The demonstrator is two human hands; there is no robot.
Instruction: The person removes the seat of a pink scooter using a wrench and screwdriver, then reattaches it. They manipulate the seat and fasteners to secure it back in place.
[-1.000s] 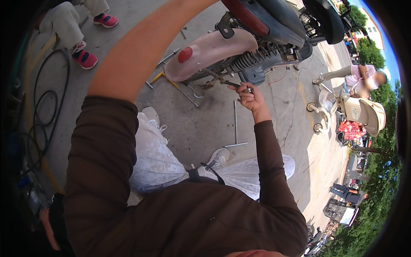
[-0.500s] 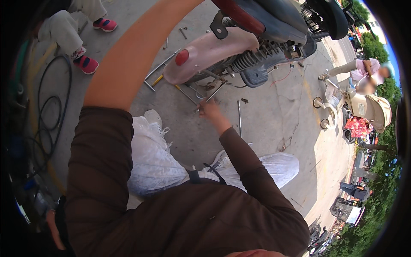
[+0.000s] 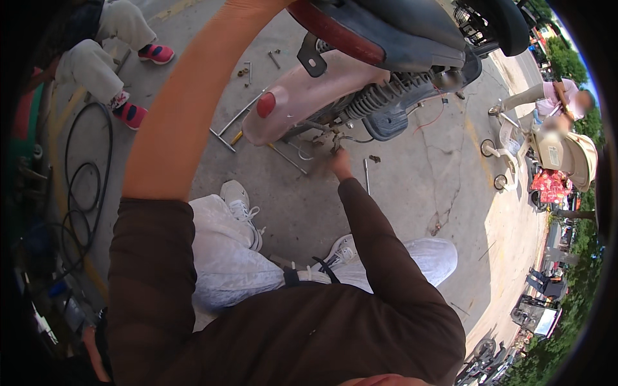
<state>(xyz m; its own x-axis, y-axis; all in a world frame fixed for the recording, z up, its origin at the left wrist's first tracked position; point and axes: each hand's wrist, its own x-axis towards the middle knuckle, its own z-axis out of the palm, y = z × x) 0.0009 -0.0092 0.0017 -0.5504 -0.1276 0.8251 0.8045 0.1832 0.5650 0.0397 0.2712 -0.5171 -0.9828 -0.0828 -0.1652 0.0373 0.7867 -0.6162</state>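
Note:
A scooter with a dusty pink rear mudguard [image 3: 290, 106] and round red reflector [image 3: 266, 105] stands tilted in the picture ahead of me. My left arm reaches up to its dark tail. My left hand [image 3: 257, 4] is mostly cut off by the upper edge, its fingers hidden. Low at the rear wheel, my right hand [image 3: 341, 164] is closed beside a rusty metal bracket [image 3: 337, 140]. What its fingers grip is blurred. Just left of that hand, a thin rod with a yellow handle [image 3: 286, 158] lies on the ground. A long metal bar [image 3: 367, 177] lies to its right.
A T-handled wrench [image 3: 232, 122] and loose bolts [image 3: 273, 59] lie left of the mudguard. Black hose [image 3: 69, 183] coils at the left, near another person's pink shoes [image 3: 132, 116]. On the right, a person in pink [image 3: 561, 96] stands by a beige stroller [image 3: 563, 151].
My right hand has moved up and right, closer to the wheel bracket. The thin metal tool seen in it earlier no longer shows clearly. My left arm still reaches to the scooter's tail.

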